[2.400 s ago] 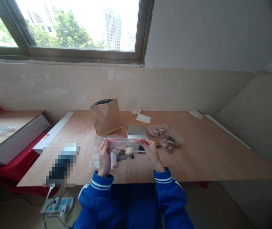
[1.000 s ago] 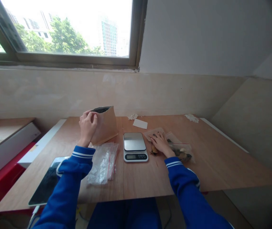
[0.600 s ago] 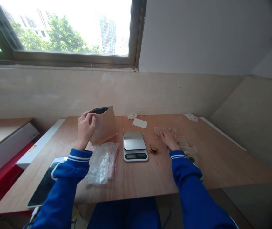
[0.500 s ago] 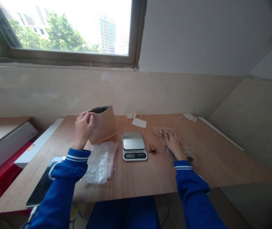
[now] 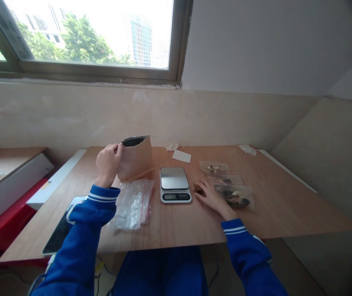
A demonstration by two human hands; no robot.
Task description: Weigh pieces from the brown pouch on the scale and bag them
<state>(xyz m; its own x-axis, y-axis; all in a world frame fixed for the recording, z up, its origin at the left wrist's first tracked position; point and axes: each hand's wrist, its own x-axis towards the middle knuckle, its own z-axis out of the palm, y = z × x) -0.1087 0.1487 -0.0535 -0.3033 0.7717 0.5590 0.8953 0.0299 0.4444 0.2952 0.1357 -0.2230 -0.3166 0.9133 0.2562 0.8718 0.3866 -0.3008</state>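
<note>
Brown kraft paper bag stands upright on a plywood tabletop, with a dark lining showing at its open mouth, and my left hand is closed around its top left corner, fingers curled over the edge. Just below that bag sits a crumpled pile of empty clear zip bags with red seals, pretty much right by the left blue sleeve.

Right hand is open and palm down on the board, fingers loosely spread. Its fingertips are on or right over a small brown chunk, which is mostly hidden, so I can't really say if it's pinched or just touched. That chunk is just to the right of a digital kitchen scale with a steel pan and a lit display.

Off to the right are three clear zip bags in a loose row, with the far one, middle one and near one all holding dark and tan chunks. The near one is touching the right hand's side.

Also on the board are a white paper slip and a black tablet under the left forearm, with tissue scraps along the back edge below the window.
</note>
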